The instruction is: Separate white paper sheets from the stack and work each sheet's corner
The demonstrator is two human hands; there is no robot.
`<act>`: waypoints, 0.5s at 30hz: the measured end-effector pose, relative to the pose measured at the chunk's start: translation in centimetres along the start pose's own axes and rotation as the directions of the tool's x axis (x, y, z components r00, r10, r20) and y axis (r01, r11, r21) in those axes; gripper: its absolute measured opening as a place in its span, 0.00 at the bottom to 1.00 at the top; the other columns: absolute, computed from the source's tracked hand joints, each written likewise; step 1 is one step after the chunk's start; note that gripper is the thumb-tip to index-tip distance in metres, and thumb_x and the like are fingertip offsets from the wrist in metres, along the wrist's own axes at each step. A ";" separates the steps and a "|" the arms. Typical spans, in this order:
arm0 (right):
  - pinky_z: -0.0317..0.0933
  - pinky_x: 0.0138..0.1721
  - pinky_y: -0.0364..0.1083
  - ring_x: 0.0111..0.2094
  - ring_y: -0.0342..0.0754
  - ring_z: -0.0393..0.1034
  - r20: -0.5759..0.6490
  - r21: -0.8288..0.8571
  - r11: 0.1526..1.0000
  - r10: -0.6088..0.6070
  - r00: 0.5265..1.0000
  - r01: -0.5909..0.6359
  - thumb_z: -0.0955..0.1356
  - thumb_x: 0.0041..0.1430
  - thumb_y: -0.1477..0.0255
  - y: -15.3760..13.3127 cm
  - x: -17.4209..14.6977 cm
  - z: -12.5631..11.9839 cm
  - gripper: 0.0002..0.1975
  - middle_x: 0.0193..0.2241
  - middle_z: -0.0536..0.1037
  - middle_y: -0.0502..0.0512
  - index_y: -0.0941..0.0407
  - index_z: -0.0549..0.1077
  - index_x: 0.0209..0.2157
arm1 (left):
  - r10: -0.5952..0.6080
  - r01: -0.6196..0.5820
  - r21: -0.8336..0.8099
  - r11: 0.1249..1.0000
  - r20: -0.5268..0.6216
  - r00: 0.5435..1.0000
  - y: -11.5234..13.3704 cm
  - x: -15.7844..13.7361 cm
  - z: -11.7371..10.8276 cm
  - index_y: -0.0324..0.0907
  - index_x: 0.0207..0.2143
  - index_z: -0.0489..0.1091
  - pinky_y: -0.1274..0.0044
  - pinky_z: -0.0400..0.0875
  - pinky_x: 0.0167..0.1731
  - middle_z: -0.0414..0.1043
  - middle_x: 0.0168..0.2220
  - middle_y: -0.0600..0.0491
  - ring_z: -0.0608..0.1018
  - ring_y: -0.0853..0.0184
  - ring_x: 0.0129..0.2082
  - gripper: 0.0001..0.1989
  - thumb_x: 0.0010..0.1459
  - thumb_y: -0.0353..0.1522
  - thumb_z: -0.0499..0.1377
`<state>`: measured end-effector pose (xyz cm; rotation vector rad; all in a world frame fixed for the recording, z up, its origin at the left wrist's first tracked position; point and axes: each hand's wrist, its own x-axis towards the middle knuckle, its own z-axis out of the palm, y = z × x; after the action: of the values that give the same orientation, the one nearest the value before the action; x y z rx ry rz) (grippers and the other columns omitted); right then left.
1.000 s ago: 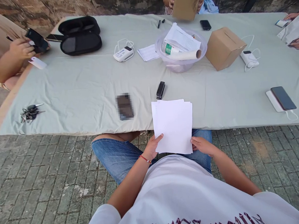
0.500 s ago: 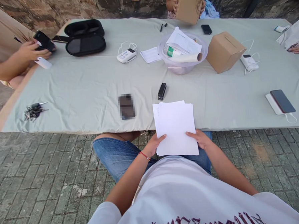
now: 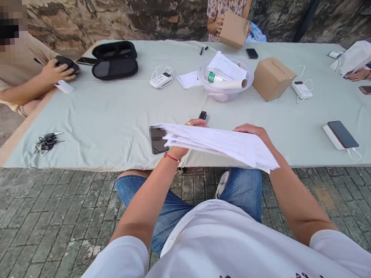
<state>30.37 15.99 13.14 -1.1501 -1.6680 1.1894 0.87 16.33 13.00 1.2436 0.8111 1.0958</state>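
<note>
A loose stack of white paper sheets (image 3: 216,141) is held up above the near edge of the table, lying sideways and tilted, its edges fanned apart. My left hand (image 3: 179,151) is closed round the stack from beneath, with the palm hidden and some fingers showing past the far edge. My right hand (image 3: 251,129) grips the far right edge, its thumb side out of sight behind the paper. Just beyond the left fingers lies a black stapler (image 3: 203,115), partly covered. A dark phone (image 3: 158,141) rests left of the stack.
Keys (image 3: 49,142) lie at left; a phone on a white power bank (image 3: 340,135) at right. Further back stand a black case (image 3: 115,68), a plastic basin (image 3: 225,96) of papers and a cardboard box (image 3: 272,78). Other people sit around the table, handling objects.
Both hands have lifted the sheets from my lap and moved forward over the table edge. The stack has turned from upright to sideways, and its sheets now fan apart.
</note>
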 end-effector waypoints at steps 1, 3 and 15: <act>0.67 0.52 0.53 0.46 0.53 0.74 0.025 0.009 0.999 0.031 0.999 -0.031 0.72 0.54 0.63 0.0 0.5 -0.1 0.14 0.44 0.80 0.54 0.50 0.81 0.43 | -0.013 0.013 0.008 1.000 0.038 0.999 0.2 0.7 -0.4 0.37 0.53 0.68 0.66 0.70 0.50 0.76 0.47 0.43 0.77 0.58 0.47 0.29 0.55 0.45 0.63; 0.64 0.55 0.55 0.47 0.52 0.73 0.040 -0.009 0.998 0.061 0.997 -0.060 0.71 0.54 0.65 0.4 1.1 -0.3 0.18 0.47 0.79 0.52 0.48 0.78 0.48 | -0.052 0.048 0.055 0.997 0.075 0.996 0.0 1.7 -1.0 0.38 0.55 0.67 0.68 0.72 0.44 0.76 0.44 0.45 0.79 0.60 0.42 0.30 0.53 0.43 0.64; 0.68 0.49 0.53 0.47 0.55 0.75 0.187 -0.047 0.990 -0.120 0.975 0.131 0.73 0.54 0.55 -0.3 1.4 -1.4 0.18 0.45 0.80 0.56 0.49 0.81 0.42 | 0.046 -0.119 0.382 0.916 0.195 0.980 -1.3 2.0 -1.0 0.41 0.43 0.77 0.68 0.68 0.51 0.75 0.49 0.45 0.76 0.59 0.50 0.17 0.52 0.38 0.66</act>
<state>31.20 17.63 13.90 -0.9783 -1.8967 1.2026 0.79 18.62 11.72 1.7037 0.8697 0.8921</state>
